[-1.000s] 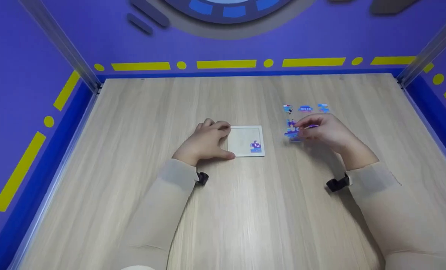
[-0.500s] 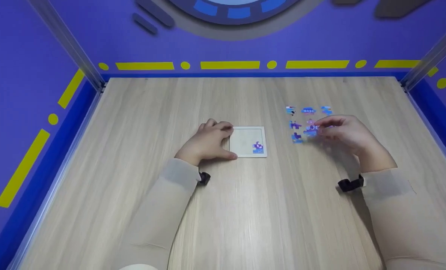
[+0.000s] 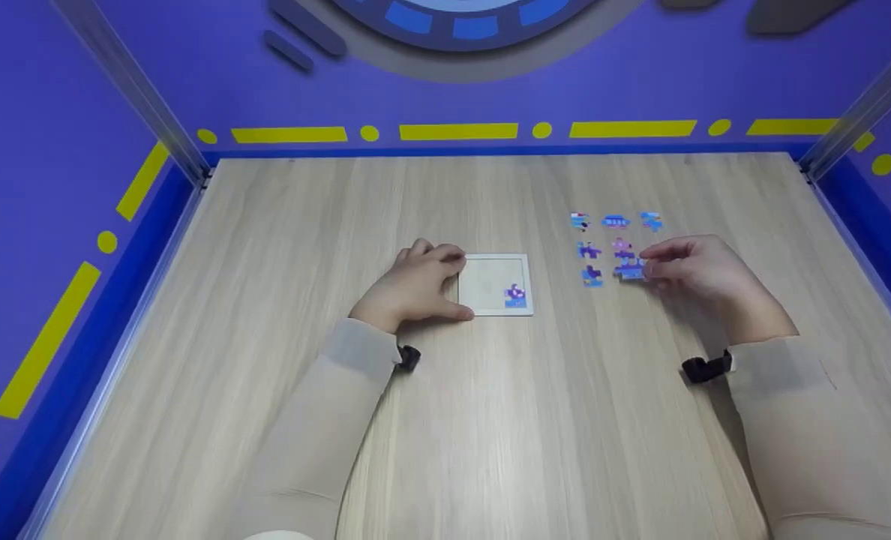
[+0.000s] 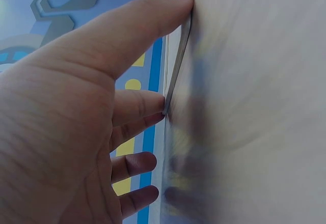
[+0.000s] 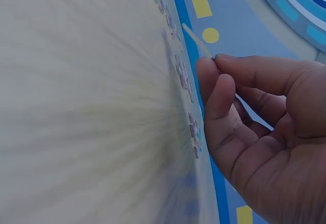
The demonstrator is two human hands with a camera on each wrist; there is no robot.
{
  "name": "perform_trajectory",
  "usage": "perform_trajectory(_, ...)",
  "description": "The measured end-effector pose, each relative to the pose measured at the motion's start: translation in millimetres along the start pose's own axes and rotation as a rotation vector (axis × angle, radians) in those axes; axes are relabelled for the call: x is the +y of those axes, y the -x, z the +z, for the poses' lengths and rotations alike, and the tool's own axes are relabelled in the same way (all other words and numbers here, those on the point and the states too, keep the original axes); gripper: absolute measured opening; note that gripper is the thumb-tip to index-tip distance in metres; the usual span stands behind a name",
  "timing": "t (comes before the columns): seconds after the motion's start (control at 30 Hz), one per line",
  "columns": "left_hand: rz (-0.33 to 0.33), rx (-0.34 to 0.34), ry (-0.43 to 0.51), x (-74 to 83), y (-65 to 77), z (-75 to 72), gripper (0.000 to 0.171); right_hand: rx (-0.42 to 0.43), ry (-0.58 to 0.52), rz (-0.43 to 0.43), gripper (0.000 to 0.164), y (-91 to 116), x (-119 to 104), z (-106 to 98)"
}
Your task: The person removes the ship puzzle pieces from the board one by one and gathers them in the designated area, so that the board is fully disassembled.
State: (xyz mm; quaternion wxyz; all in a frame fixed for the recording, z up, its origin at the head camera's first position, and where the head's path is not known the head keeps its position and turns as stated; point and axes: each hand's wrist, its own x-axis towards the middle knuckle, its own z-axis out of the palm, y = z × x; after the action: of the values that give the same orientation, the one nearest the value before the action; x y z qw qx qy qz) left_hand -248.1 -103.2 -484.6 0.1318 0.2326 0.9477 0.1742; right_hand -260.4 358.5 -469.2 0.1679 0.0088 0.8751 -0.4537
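My left hand (image 3: 414,286) grips a square white puzzle tray (image 3: 493,312) at its left side, the thumb at the near corner and bent fingers at the far one. In the left wrist view, the thumb and index finger (image 4: 137,104) meet the tray's thin edge. One purple-and-blue jigsaw piece (image 3: 515,297) sits in the tray's near right corner. My right hand (image 3: 697,274) pinches another jigsaw piece (image 3: 630,269) between thumb and fingertips. That held piece (image 5: 197,40) shows edge-on in the right wrist view, raised off the table.
Several loose jigsaw pieces (image 3: 616,221) lie in rows to the right of the tray, on the wood-grain table (image 3: 505,420). One loose piece (image 3: 589,250) is at the left of the middle row. Blue walls (image 3: 475,97) with yellow marks enclose the back and sides.
My right hand has moved right with the jigsaw piece, from the left column of loose pieces to the middle one. The left hand keeps its grip on the tray.
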Motion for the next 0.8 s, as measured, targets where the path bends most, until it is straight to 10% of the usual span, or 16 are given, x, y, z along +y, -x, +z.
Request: perform_trajectory(0.8, -0.005, 0.005, -0.008, 0.9, 1.0, -0.5, 0.101, -0.011, 0.229, -0.045, 0.038, -0.7, -0.3, 5.1)
